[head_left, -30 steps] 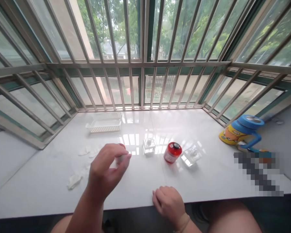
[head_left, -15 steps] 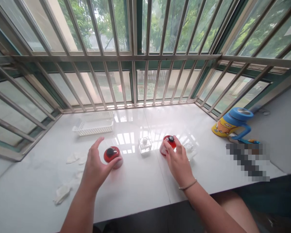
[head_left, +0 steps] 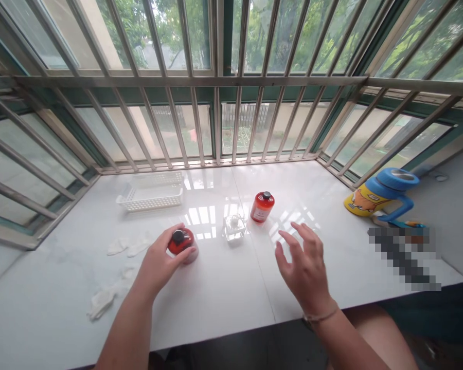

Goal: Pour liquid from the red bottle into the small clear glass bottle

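White and glossy, the counter (head_left: pixel 224 308) spread out below. The right hand (head_left: pixel 306 267) hovered open, fingers parted; the grip of the left hand (head_left: pixel 158 262) was closed around the nearer red bottle (head_left: pixel 187 240). Past them stood a clear, squarish piece (head_left: pixel 234 229), the farther red bottle (head_left: pixel 262 208), a white basket (head_left: pixel 154 202) and barred windows (head_left: pixel 216 81).

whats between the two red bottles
In the head view, a clear container stands between the left bottle and the right bottle, nearer the right one.
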A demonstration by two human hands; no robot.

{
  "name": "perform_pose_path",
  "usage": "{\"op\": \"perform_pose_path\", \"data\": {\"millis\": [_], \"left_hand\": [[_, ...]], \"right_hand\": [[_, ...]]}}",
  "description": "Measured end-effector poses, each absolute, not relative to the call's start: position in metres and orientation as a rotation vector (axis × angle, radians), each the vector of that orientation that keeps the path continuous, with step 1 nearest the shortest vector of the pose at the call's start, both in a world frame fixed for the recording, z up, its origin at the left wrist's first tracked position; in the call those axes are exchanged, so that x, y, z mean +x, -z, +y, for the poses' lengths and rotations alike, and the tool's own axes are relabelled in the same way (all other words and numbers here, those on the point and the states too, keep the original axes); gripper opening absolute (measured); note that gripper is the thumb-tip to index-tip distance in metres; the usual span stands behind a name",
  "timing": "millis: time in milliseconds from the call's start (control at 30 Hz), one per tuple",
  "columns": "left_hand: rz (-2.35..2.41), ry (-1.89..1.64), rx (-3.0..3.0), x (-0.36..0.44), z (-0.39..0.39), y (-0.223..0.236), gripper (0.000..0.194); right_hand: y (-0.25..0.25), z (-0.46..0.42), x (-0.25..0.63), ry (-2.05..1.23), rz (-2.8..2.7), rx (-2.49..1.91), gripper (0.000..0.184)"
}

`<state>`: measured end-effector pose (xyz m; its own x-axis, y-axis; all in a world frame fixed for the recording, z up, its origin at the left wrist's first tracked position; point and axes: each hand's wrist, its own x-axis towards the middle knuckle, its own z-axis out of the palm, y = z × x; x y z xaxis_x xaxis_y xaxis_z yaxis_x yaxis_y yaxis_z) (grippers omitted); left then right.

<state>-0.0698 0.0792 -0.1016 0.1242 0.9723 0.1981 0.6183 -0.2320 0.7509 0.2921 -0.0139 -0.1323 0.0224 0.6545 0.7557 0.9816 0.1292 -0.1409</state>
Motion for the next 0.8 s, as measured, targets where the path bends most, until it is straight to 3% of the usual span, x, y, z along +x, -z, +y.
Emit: {"op": "perform_pose_path", "data": {"millis": [167, 400, 567, 800], "left_hand": [[1.512, -0.89, 1.896, -0.067, 0.078, 0.101, 0.058], [1.428, -0.868, 1.86, -0.067, 0.079, 0.101, 0.063], [1.368, -0.811, 1.849, -0.068, 0.082, 0.1, 0.062], [1.272, -0.883, 1.836, -0.058, 0.092, 0.104, 0.042]], "right_hand": [[0.17, -0.066, 0.327, 0.641, -1.57, -1.799, 0.043], [0.204, -0.029, 0.367, 0.462, -1.692, -1.866, 0.054], [0.194, -0.005, 0.361, 0.466, -1.675, -1.876, 0.057], [0.149, 0.013, 0.268, 0.333, -1.735, -1.387, 0.034]]}}
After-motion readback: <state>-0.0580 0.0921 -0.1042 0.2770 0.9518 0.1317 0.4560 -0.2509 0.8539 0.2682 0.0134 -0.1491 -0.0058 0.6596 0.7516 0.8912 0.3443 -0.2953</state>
